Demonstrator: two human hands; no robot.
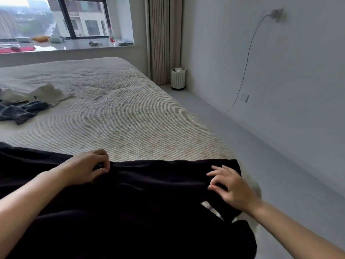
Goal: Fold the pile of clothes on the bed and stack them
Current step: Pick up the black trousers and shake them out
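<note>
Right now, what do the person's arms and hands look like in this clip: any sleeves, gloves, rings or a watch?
Both forearms are bare as far as the frame shows, with no sleeve in view. The left hand and right hand wear no gloves, and no ring, watch or bracelet shows on either. No markings are visible.

You are looking at a big bed (130,113) with a bumpy cream cover that fills the middle of the frame. A black cloth (141,202) lies spread on it along the bottom. At the left edge, a blue cloth (20,111) lies crumpled on the cover, touching a white cloth (48,94) just above it. The rest of the cover shows a few soft wrinkles near the upper left.
</note>
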